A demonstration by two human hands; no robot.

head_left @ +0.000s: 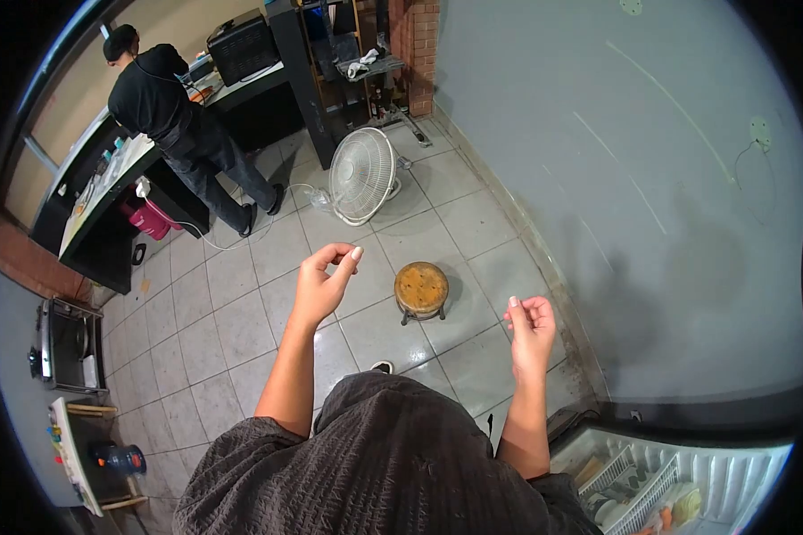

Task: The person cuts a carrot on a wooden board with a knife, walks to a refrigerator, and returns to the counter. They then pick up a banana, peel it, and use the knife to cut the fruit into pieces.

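Observation:
My left hand (324,281) is raised in front of me above the tiled floor, fingers curled, thumb and forefinger close together, nothing visible in it. My right hand (531,328) is raised too, fingers loosely bent, holding nothing that I can see. Between and beyond the hands a small round wooden stool (421,288) stands on the floor. My dark grey shirt (375,473) fills the bottom of the view.
A white floor fan (362,175) stands beyond the stool. A person in black (174,116) stands at a counter (107,192) at the far left. An open chest freezer (669,486) with wire baskets is at bottom right. A grey wall (651,178) runs along the right.

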